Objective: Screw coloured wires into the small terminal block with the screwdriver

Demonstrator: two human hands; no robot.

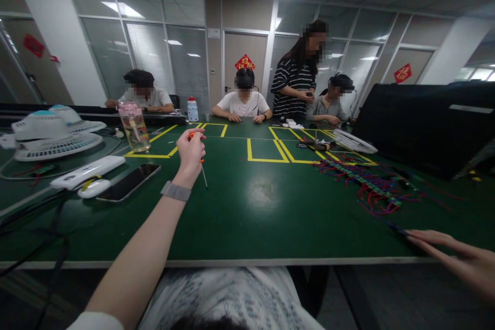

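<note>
My left hand (191,152) is closed round the orange handle of a screwdriver (204,175), raised over the middle-left of the table. The thin metal shaft points down, and most of the handle is hidden in the fingers. At the right edge, my right hand (452,255) pinches a dark blue wire (398,229) between stretched fingers, close to the table's front edge. The wire's end is blurred. It appears to lead to a row of small green circuit boards (359,180) with many red and blue wires, lying on the right of the table.
On the green table (232,227), left, are a phone (129,182), white mouse (94,188), white device (88,171), white fans (58,136) and a drink bottle (133,126). A black monitor (429,129) stands right, near a white basket (355,141). Several people are across the table.
</note>
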